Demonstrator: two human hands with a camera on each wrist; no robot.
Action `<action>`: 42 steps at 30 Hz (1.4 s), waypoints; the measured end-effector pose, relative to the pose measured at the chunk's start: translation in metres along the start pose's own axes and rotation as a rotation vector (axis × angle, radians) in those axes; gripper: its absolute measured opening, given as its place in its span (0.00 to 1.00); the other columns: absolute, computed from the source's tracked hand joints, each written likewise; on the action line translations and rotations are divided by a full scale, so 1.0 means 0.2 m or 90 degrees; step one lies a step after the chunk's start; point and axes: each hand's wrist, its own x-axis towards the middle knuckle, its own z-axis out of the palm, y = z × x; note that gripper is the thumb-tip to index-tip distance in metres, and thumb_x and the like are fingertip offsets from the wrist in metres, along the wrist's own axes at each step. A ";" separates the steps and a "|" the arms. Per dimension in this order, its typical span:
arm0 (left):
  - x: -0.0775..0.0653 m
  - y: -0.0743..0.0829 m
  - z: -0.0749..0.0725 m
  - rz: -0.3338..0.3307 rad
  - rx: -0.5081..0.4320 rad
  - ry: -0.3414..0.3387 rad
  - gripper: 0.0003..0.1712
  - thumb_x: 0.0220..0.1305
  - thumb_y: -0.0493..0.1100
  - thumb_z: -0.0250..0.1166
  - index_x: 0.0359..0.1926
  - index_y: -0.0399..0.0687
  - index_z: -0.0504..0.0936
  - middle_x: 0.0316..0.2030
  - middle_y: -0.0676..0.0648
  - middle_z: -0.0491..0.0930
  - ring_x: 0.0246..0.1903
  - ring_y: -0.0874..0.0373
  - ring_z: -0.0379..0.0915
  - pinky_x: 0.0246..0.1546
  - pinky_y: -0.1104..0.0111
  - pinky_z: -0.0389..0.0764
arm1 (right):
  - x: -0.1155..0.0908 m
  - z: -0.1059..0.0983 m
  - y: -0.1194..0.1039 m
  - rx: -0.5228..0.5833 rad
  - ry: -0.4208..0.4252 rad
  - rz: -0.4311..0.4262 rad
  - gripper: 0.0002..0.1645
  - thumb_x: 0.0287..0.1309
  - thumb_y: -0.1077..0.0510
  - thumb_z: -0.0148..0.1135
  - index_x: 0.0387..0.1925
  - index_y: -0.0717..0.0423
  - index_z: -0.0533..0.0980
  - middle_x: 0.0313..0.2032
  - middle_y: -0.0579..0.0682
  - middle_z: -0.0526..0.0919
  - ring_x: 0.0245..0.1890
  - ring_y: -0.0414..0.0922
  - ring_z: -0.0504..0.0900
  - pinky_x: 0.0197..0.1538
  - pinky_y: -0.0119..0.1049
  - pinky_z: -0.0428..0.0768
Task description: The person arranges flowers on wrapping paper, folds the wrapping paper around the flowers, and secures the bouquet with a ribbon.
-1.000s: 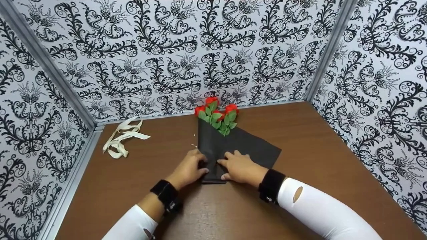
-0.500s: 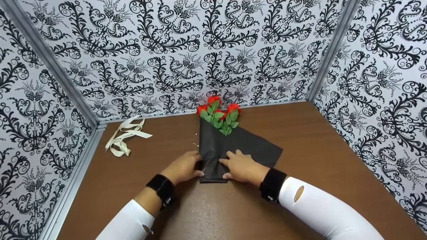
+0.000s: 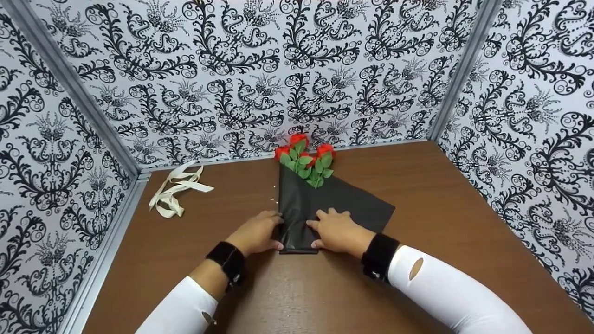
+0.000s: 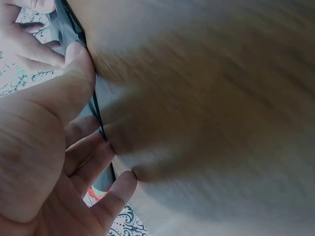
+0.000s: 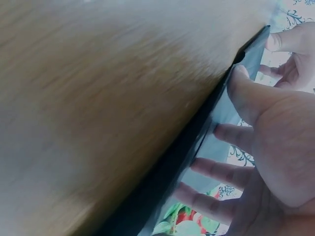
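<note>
Black wrapping sheet (image 3: 345, 199): lies folded on the brown wooden table (image 3: 408, 185), its narrow end towards the person, a broad flap slanting out to the right; red roses (image 3: 326, 149) and green leaves (image 3: 320, 176) show above its upper edge.
Left fingers: the left hand (image 3: 256, 232) touches the sheet's left edge, thumb near the bottom corner and well apart from the loosely extended fingers.
Right fingers: the right hand (image 3: 338, 232) rests on the sheet with fingers spread, thumb near the lower edge.
Head view alone: a loose cream ribbon (image 3: 197, 186) at the far left of the table, well apart from the hands.
Left wrist view: the left palm side, with the little finger separated from its neighbours.
Right wrist view: a dark band along the sheet's near edge, and gaps between the right fingers.
Counted: one sheet, one ribbon, two hands, two black wristbands (image 3: 380, 256), two white sleeves (image 3: 450, 290), three scroll-patterned wall panels (image 3: 241, 83).
Roses: three blooms are distinct; a red patch between them may be a fourth.
Hidden: the rose stems, inside the sheet.
Cut off: both sleeves, at the bottom of the head view.
Hard to make out: tiny white specks (image 3: 274, 200) beside the sheet, too small to name.
</note>
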 end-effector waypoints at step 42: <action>0.05 -0.08 -0.01 0.002 0.057 -0.023 0.55 0.45 0.70 0.82 0.69 0.45 0.78 0.74 0.42 0.72 0.76 0.45 0.65 0.69 0.30 0.68 | 0.03 0.01 -0.21 -0.193 0.078 -0.278 0.36 0.78 0.35 0.52 0.81 0.33 0.62 0.81 0.34 0.62 0.82 0.43 0.59 0.70 0.75 0.67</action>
